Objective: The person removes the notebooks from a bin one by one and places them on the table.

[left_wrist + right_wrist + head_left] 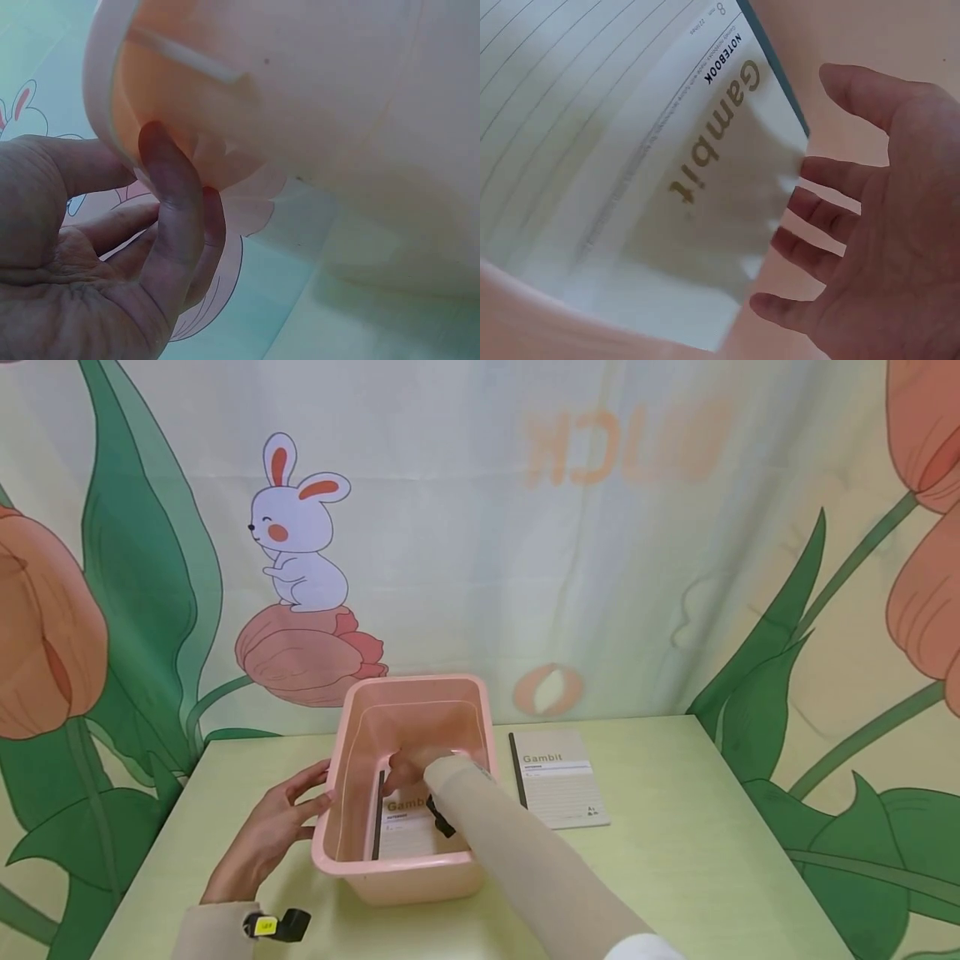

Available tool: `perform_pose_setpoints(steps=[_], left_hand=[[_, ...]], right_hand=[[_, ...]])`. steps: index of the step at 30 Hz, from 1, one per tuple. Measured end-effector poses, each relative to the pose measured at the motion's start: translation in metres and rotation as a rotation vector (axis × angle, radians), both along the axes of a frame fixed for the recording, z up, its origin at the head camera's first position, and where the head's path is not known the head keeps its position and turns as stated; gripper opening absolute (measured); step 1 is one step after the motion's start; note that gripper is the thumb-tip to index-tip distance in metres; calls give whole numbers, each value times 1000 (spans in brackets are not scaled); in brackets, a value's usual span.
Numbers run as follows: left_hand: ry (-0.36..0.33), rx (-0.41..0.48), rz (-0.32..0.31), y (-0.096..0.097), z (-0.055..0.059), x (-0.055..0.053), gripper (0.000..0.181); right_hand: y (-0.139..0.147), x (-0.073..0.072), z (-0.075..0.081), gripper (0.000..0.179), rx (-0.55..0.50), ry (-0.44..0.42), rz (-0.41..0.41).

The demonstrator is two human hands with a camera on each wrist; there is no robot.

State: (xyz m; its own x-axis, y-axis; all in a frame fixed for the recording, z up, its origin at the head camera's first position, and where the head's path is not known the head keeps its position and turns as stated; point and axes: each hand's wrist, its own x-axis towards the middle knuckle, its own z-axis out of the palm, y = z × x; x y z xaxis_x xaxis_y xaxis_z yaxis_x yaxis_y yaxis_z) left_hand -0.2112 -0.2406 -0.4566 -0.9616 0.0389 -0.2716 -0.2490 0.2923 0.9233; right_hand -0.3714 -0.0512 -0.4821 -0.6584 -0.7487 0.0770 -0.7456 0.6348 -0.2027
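Observation:
A pink plastic basin [397, 865] stands on the table, and a Gambit notebook [408, 837] with a dark spine lies inside it. My left hand [270, 831] holds the basin's left rim, its fingers curled at the lip in the left wrist view. Down inside the basin is my right hand [411, 767], at the notebook's far end. In the right wrist view its fingertips [810, 166] meet the short edge of the notebook, while the thumb [855, 91] stands apart from the cover. Whether any fingertips are under the edge, I cannot tell.
A second Gambit notebook [562, 781] lies flat on the pale green table [675, 868], just right of the basin. Behind the table hangs a curtain [465, 543] printed with tulips and a rabbit, close to the basin's far end.

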Motion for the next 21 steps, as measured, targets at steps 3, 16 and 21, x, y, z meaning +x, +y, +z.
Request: perform_pose_setpoints(steps=[3,16,21], left_hand=[[-6,-2,4,0,0,0,70],[-1,-2,8,1,1,1,70],[1,4,5,1,2,2,69]], right_hand=[[1,-6,-1,58,-28,-23,129],[-1,19,-4,64,115,-360,-259],[-1,12,-1,50,60,-252,-110]])
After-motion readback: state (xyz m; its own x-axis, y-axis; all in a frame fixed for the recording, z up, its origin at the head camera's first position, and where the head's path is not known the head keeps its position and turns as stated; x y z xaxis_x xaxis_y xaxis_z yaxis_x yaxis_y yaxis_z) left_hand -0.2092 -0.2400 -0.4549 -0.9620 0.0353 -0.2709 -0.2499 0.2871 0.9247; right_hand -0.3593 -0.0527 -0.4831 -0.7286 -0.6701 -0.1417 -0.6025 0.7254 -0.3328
